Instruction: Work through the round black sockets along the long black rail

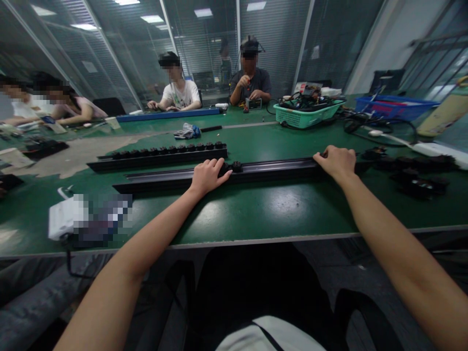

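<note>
A long black metal rail (278, 168) lies across the green table in front of me. My left hand (207, 176) is curled over its middle, thumb pointing right. A small dark part (223, 169) shows between that thumb and the fingers. Just right of it, a small round black part (237, 166) sits in the rail's channel. My right hand (339, 161) is closed on the rail near its right end, with the fingertips partly hidden. Behind, to the left, stands a second black rail (157, 160) with several round black parts lined up along its top.
Loose black parts (420, 183) lie at the right. Farther back are a green basket (307, 117) of cables and a blue basket (395, 109). A white box (66, 217) stands at the left front. Several people sit across the table; gloves (187, 131) lie midway.
</note>
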Demonstrator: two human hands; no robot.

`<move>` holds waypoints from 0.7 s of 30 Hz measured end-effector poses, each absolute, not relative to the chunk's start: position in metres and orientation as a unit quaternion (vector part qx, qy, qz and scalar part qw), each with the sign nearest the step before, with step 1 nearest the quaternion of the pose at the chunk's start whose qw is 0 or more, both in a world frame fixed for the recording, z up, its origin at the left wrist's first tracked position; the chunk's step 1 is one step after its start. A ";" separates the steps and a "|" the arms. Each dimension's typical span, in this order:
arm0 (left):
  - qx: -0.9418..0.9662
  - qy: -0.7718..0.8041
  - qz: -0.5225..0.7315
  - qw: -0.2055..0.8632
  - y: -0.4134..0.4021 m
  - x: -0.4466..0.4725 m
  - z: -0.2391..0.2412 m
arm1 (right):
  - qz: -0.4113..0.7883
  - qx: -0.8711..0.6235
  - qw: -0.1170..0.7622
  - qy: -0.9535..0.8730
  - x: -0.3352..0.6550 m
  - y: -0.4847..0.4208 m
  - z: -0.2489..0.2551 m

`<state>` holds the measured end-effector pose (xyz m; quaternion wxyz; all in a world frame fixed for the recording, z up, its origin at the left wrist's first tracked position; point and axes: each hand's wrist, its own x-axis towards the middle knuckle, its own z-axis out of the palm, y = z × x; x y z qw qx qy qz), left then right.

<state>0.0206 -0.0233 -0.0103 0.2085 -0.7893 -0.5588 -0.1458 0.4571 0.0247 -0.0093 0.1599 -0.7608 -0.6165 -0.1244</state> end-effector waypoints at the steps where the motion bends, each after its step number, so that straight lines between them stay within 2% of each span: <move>1: -0.789 -0.559 -0.145 0.208 -0.023 0.021 -0.010 | -0.123 -0.762 0.161 -0.615 0.458 0.025 -0.009; 21: -0.789 -0.560 -0.145 0.207 -0.024 0.020 -0.010 | -0.068 -0.808 0.157 -0.564 0.476 0.027 -0.005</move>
